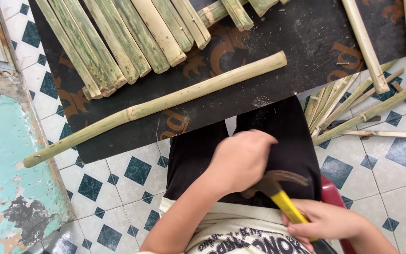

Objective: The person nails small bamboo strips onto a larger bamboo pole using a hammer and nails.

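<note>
Hammering was paused: right hand [327,220] gripped the yellow hammer [278,188] over the lap at five o'clock, left hand [240,160] curled on its head; bamboo pole [165,104] lay untouched at eleven.

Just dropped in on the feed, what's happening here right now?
A seated person holds a claw hammer by its yellow handle in the right hand; the left hand rests over the hammer's head, above the lap. In front, a long bamboo pole lies diagonally across a dark board on the tiled floor. A row of split bamboo slats lies on the board behind it, and more loose strips are piled to the right.
</note>
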